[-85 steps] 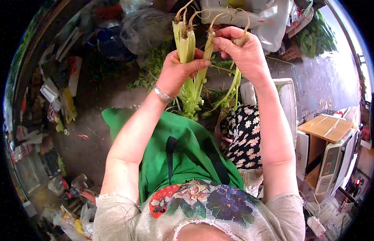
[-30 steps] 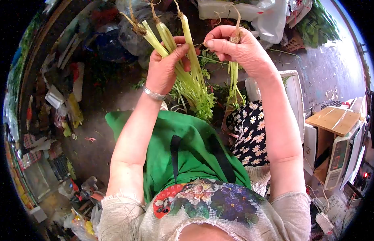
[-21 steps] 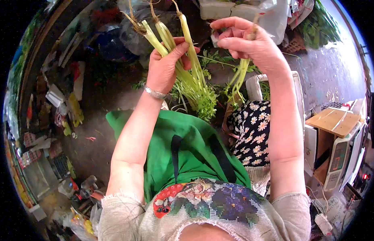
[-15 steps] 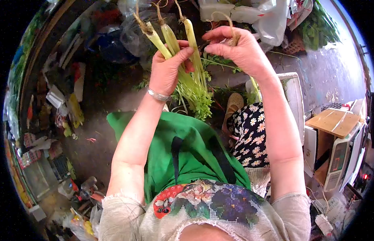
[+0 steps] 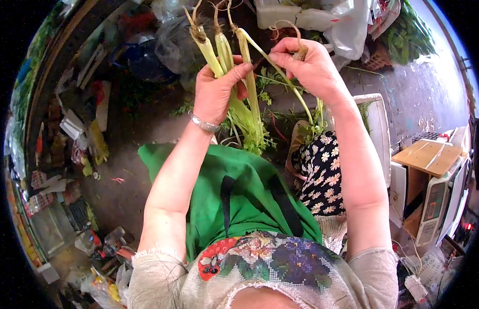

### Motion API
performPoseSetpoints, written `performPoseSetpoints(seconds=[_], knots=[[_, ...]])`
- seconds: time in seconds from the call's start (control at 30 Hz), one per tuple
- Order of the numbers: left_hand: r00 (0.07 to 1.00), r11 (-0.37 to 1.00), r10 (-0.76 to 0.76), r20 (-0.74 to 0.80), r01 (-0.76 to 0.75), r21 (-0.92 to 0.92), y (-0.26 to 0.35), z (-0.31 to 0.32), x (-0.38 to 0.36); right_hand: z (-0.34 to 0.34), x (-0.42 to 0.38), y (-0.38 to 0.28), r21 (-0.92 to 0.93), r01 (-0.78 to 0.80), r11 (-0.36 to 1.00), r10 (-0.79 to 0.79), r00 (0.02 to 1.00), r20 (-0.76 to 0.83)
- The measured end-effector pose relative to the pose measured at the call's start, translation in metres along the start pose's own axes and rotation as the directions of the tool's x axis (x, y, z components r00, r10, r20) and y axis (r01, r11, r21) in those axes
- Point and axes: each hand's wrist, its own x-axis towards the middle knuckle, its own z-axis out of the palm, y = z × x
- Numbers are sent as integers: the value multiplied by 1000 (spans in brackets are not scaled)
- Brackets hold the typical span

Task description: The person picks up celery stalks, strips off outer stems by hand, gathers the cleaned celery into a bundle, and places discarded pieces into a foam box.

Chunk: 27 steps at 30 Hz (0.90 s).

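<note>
In my left hand (image 5: 218, 93) are several celery plants (image 5: 244, 126), gripped partway along their pale stems. Their muddy, stringy roots point away from me and the leafy ends hang toward my lap. With thumb and fingertips, my right hand (image 5: 310, 69) pinches a single thin celery stalk (image 5: 300, 97). That stalk bends out from the root end of the rightmost plant, and its leaves reach down by my knee. A clump with curling roots (image 5: 300, 52) also shows at the right hand's knuckles; the rest of it is hidden.
A green apron (image 5: 234, 175) covers my lap. Leaf scraps lie on the dark floor (image 5: 121, 190). White foam boxes stand ahead and at right, beside plastic bags (image 5: 350, 36). A scale (image 5: 432, 206) and a wooden board (image 5: 425, 156) are at right; greens (image 5: 409, 38) lie far right.
My right fingers have closed on a thin celery stalk, which now angles away from the rightmost plant. The celery in my left hand has shifted slightly right.
</note>
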Motion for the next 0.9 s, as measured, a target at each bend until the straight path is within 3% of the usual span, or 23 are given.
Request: performPoseSetpoints(seconds=[0.2,0.27,0.33,0.6,0.7,0.77,0.8,0.87,0.9], knots=[[1000,999,-5,-17,6,43,-1,1,-2,-5,4,2,77,26,997,-20,996,-88],[1000,999,-11,-6,11,49,-1,2,-2,0,4,0,183,119,976,-98,988,-119],[999,991,-41,6,40,129,-1,6,-4,8,5,-2,336,117,935,-87,991,-103],[994,980,-92,56,80,181,-4,8,-7,1,4,-2,129,78,989,-71,996,-57],[986,969,-143,82,123,212,5,2,-7,-4,1,0,64,140,988,-139,990,-15],[968,950,-218,122,182,255,10,-7,-5,-10,2,2,-135,188,973,-191,982,-12],[968,949,-218,123,182,256,12,-9,-4,-10,3,3,-135,188,973,-191,981,-13],[961,942,-237,143,191,276,16,-11,-3,-10,6,8,-392,379,838,-437,897,-66],[959,945,-236,158,189,266,15,-12,-3,-10,8,12,-391,379,838,-437,897,-65]])
